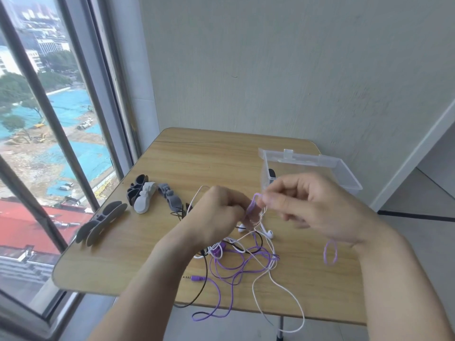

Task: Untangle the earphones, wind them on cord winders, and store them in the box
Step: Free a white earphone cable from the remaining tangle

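A tangle of purple, white and black earphone cords (236, 262) lies on the wooden table (197, 156), with loops hanging over its front edge. My left hand (221, 212) grips part of the tangle, raised above the table. My right hand (315, 205) pinches a purple cord loop (253, 205) between thumb and fingers, close to my left hand. White earbuds (268, 233) dangle just below. Several cord winders lie at left: a dark one (101, 223), a white one (145, 200) and grey ones (170, 196). A clear plastic box (342, 168) stands open at the back right.
A purple jack plug (195, 278) lies near the front edge. A small purple loop (330, 252) sits under my right wrist. A window runs along the left side, and a wall stands behind the table. The table's front edge is close to me.
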`<state>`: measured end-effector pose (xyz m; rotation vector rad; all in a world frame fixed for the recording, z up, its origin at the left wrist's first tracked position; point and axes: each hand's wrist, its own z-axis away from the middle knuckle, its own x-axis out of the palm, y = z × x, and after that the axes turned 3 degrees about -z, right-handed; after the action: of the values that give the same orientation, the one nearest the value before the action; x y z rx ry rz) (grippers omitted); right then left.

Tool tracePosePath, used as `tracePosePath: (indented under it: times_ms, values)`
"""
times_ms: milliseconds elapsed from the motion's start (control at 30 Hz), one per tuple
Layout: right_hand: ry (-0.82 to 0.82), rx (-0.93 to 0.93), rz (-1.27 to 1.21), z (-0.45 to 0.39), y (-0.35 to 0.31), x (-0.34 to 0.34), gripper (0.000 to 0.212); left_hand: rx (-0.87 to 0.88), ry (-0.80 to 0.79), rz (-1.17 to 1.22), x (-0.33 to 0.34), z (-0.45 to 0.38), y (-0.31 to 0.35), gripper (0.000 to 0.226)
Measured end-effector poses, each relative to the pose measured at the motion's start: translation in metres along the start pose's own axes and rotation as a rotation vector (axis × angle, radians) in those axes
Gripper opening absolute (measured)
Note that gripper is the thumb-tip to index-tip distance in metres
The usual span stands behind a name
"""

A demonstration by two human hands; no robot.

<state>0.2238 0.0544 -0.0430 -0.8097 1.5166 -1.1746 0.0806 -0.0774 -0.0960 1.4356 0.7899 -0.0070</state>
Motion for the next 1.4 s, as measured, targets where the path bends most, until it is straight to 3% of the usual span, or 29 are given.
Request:
tracePosePath:
  times_ms: [133, 267, 400, 533, 633, 700, 800, 900, 1033, 1167, 1267, 1400]
  values:
    - [0.277, -0.066, 0.128, -0.001, 0.008, -0.015, 0.02, -0.033, -0.138, 0.128, -0.001, 0.003, 0.008, 0.028]
    - [0.446, -0.055, 0.219, -0.004, 0.019, -0.021, 0.019, 0.015, -0.095, 0.563, -0.005, 0.002, 0.009, 0.019]
    - [0.339, -0.003, 0.286, -0.006, 0.027, -0.02, 0.016, 0.015, 0.113, 0.938, -0.01, -0.001, 0.011, 0.021]
    - [0.174, 0.107, 0.354, -0.007, 0.026, -0.011, 0.017, -0.025, 0.295, 1.111, -0.016, -0.006, 0.005, 0.032]
    - [0.06, 0.137, 0.376, -0.01, 0.024, -0.001, 0.019, -0.026, 0.391, 1.024, -0.015, -0.009, 0.002, 0.034]
    - [-0.034, 0.135, 0.371, -0.01, 0.022, 0.004, 0.019, -0.028, 0.426, 0.814, -0.011, -0.011, 0.0, 0.041]
    - [-0.105, 0.091, 0.31, -0.01, 0.015, 0.008, 0.019, -0.028, 0.331, 0.451, 0.0, -0.009, -0.002, 0.038]
    - [-0.004, 0.025, 0.159, -0.008, 0.007, 0.007, 0.02, 0.001, 0.199, 0.235, 0.005, -0.004, 0.0, 0.028]
    - [0.201, -0.019, 0.073, -0.005, 0.003, -0.003, 0.03, 0.024, 0.056, 0.239, 0.003, 0.001, 0.008, 0.047]
    - [0.338, 0.022, 0.113, -0.002, 0.007, -0.012, 0.025, -0.033, 0.156, 0.498, -0.004, 0.0, 0.014, 0.042]
    - [0.398, 0.023, 0.165, -0.003, 0.011, -0.015, 0.034, -0.066, 0.127, 0.792, -0.01, -0.001, 0.015, 0.044]
    - [0.322, 0.071, 0.314, -0.005, 0.014, -0.011, 0.043, -0.069, 0.123, 1.295, -0.007, -0.001, 0.017, 0.041]
